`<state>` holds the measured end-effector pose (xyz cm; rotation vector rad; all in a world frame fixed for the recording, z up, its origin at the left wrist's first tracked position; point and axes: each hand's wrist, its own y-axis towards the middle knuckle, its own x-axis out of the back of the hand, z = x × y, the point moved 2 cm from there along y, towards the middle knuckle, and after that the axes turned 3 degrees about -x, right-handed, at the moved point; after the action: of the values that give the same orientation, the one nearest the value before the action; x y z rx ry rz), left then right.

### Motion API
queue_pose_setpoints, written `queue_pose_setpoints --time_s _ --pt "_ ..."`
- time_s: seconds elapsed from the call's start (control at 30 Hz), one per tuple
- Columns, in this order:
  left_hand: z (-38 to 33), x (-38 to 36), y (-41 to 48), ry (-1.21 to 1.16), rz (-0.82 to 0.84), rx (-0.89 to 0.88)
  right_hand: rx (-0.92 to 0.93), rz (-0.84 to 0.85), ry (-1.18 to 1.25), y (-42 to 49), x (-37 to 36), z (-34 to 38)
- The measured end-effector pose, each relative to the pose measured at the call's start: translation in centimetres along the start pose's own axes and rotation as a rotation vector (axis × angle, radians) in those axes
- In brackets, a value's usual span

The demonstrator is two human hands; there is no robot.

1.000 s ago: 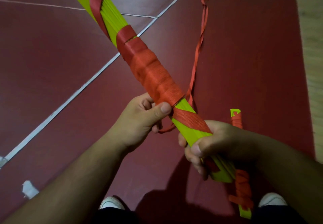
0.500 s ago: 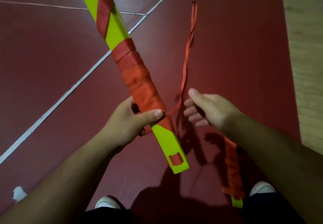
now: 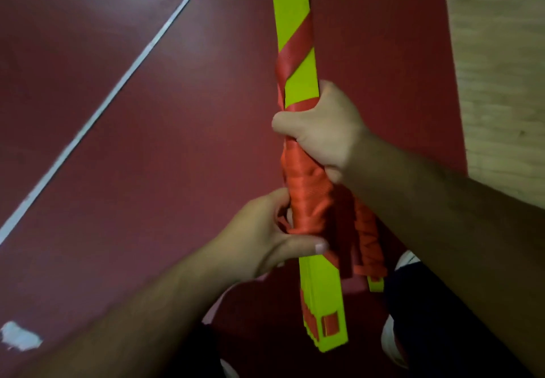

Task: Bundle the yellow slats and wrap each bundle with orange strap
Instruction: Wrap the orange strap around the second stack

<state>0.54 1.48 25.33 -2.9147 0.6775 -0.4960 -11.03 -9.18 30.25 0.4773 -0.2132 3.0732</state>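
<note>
The right hand (image 3: 327,132) is curled round the slat bundle (image 3: 292,23), its thumb laid across the front and its forearm reaching in from the lower right. Just below, the left hand (image 3: 259,242) grips the same bundle from the left, thumb stretched across the front, forearm rising from the lower left.

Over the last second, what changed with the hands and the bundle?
The right hand let go of the lower end of the bundle and now grips it higher, atop the thick orange strap wrap. The bundle swung from slanting left to nearly straight up the picture. The left hand still holds the wrap's lower edge; the second bundle still lies by the feet.
</note>
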Motion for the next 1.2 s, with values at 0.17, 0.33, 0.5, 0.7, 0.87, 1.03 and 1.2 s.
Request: queue_pose_setpoints --time_s 0.17,0.33,0.5,0.7,0.87,1.03,1.2 --pt "0.1 1.5 -0.1 -0.277 0.099 -0.009 -0.084 0.183 0.236 0.1 1.1 0.4" --pt "-0.2 1.5 -0.1 -0.312 0.196 -0.018 -0.175 0.434 0.554 -0.4 1.4 1.1" --pt "-2.0 0.4 -1.0 -0.278 0.399 -0.054 -0.263 0.681 0.786 -1.6 1.3 1.4" --pt "-2.2 0.2 -1.0 -0.053 -0.035 0.093 -0.095 0.357 0.410 -1.2 0.5 1.0" --pt "-2.2 -0.5 -1.0 0.050 -0.033 0.053 -0.135 0.214 0.238 -1.4 -0.1 0.2" --pt "-2.8 0.3 -1.2 -0.267 0.207 -0.099 -0.232 0.397 0.472 -1.6 1.1 1.2" --pt "-2.4 1.6 -0.8 -0.268 0.275 -0.126 -0.281 0.573 0.726 -1.7 1.4 1.8"
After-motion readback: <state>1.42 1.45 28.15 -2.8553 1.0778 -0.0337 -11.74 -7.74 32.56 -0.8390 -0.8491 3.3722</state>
